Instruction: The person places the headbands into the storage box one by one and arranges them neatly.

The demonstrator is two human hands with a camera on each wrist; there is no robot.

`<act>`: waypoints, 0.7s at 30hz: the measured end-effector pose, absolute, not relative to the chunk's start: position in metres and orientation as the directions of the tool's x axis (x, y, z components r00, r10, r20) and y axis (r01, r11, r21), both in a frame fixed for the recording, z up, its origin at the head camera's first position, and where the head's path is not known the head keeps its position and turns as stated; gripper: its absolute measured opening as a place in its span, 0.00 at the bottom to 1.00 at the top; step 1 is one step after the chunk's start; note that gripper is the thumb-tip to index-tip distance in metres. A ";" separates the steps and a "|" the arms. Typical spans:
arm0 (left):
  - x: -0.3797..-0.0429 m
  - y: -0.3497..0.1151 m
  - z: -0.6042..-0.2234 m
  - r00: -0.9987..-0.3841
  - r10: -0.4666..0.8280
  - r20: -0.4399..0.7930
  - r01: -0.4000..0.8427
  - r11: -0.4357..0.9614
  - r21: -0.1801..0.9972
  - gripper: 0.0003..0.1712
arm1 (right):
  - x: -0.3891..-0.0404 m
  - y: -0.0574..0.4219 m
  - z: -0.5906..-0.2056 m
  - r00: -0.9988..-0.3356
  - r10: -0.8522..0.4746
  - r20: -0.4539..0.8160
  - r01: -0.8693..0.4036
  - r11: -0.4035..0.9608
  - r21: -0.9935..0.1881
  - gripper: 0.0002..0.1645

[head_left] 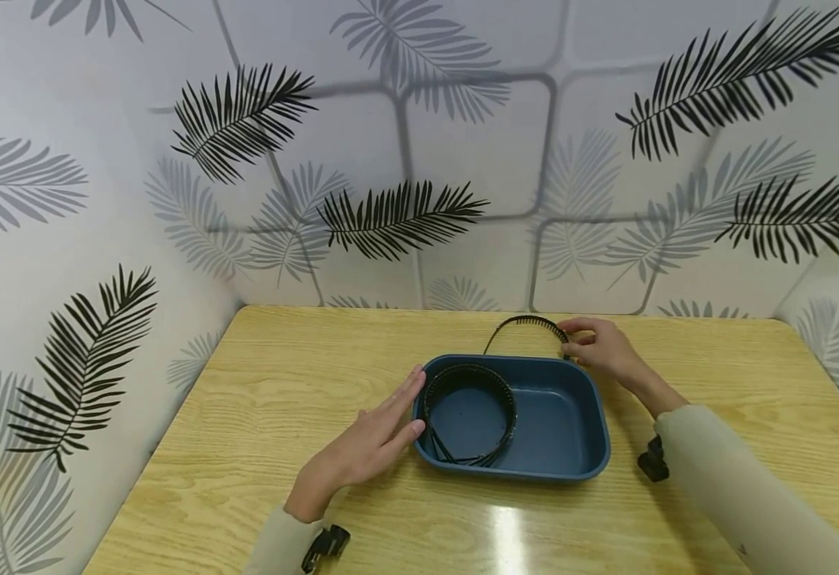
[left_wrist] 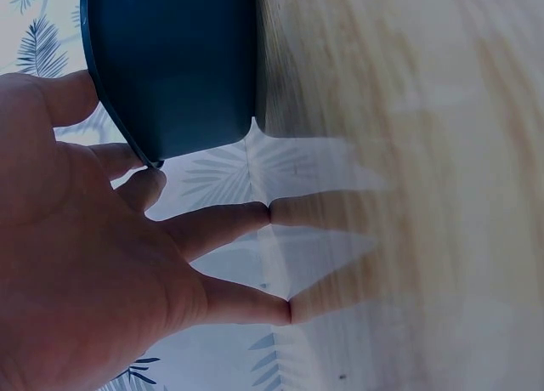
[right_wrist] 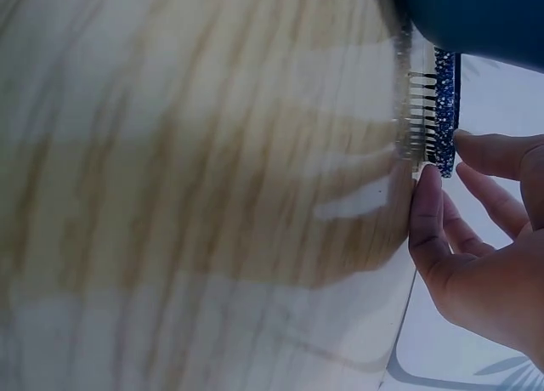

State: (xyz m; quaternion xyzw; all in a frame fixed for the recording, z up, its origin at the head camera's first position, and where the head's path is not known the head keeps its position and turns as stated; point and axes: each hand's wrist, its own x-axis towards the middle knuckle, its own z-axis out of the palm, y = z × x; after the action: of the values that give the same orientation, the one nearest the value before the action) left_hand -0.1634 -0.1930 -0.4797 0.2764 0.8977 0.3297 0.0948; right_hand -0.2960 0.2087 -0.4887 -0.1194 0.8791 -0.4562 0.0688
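Note:
Behind the blue plastic bin (head_left: 556, 427), my right hand (head_left: 604, 350) pinches one end of a black headband (head_left: 534, 319) between thumb and fingertips. The right wrist view shows that headband (right_wrist: 445, 102) with a glittery band and a row of comb teeth along its inner side. My left hand (head_left: 365, 449) lies against the bin's left end, fingers fairly straight and spread, some touching the rim; two fingertips meet the tabletop in the left wrist view. Inside the bin's left half, several black headbands (head_left: 511, 415) lie nested in a ring.
The bin stands on a light wood-grain table (head_left: 304, 359). A wall (head_left: 463, 144) with a leaf pattern rises behind the table's back edge and on both sides. Each wrist carries a small black camera (head_left: 653, 459).

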 end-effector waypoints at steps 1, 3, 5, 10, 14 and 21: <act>-0.163 -0.193 -0.479 -0.829 0.559 0.011 0.433 0.629 0.646 0.40 | -0.296 0.209 -0.489 -0.963 -0.271 -0.017 -0.145 0.565 -0.812 0.26; -0.163 -0.193 -0.479 -0.828 0.561 0.011 0.433 0.627 0.648 0.40 | -0.296 0.208 -0.489 -0.963 -0.269 -0.025 -0.142 0.585 -0.799 0.26; -0.163 -0.193 -0.478 -0.826 0.563 0.013 0.435 0.624 0.649 0.40 | -0.296 0.208 -0.489 -0.963 -0.269 -0.036 -0.138 0.600 -0.788 0.26; -0.163 -0.193 -0.477 -0.826 0.563 0.009 0.432 0.622 0.653 0.40 | -0.295 0.206 -0.487 -0.962 -0.269 -0.048 -0.133 0.615 -0.778 0.25; -0.162 -0.192 -0.476 -0.826 0.564 0.008 0.429 0.619 0.657 0.40 | -0.295 0.207 -0.488 -0.963 -0.267 -0.035 -0.144 0.619 -0.772 0.25; -0.163 -0.192 -0.476 -0.827 0.562 0.011 0.429 0.618 0.659 0.39 | -0.295 0.206 -0.489 -0.965 -0.262 -0.005 -0.168 0.633 -0.756 0.23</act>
State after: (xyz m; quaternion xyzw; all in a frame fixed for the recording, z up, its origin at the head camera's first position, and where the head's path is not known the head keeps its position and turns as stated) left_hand -0.1626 -0.1924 -0.4762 0.2770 0.8941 0.3377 0.0985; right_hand -0.2950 0.2063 -0.4887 -0.1193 0.9018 -0.4115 0.0572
